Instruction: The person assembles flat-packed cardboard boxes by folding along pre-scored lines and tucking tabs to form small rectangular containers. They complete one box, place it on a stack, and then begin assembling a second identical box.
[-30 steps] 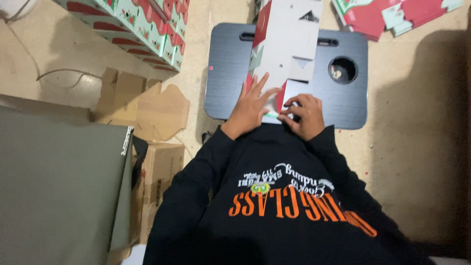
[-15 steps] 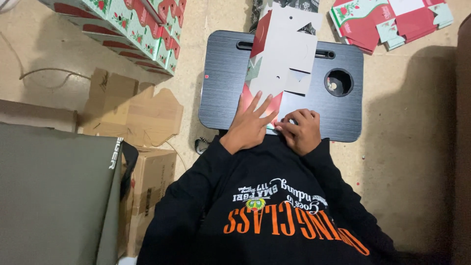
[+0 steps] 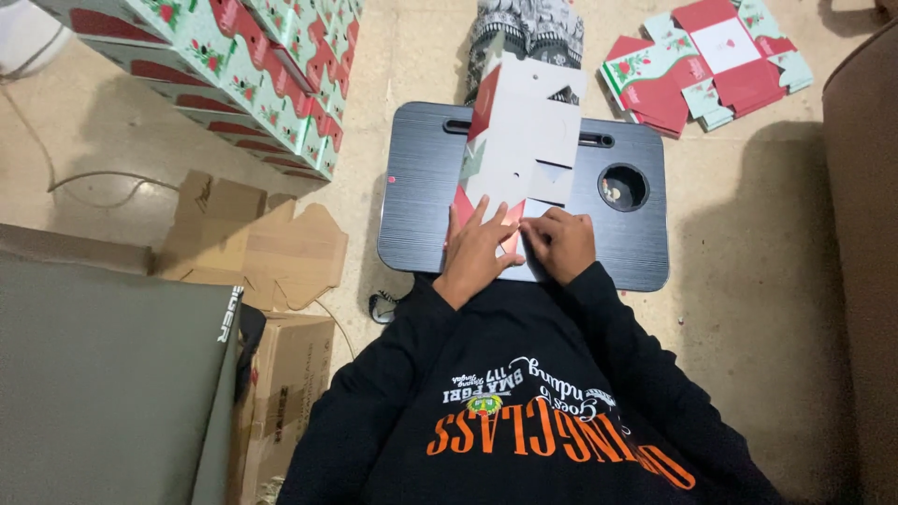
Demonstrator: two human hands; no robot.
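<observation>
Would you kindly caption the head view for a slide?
Both hands, left hand and right hand, press a flat white carton blank on a dark lap desk.

Head view, steeply down, near lap desk (image 3: 421,196)

Home packing floor: stacked gift boxes (image 3: 243,75)

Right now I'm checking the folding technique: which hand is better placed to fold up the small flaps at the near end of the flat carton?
Probably the right hand: its curled fingertips sit at the near flaps of the flat carton, while the left hand lies spread flat, pinning it on the black lap tray.
</observation>
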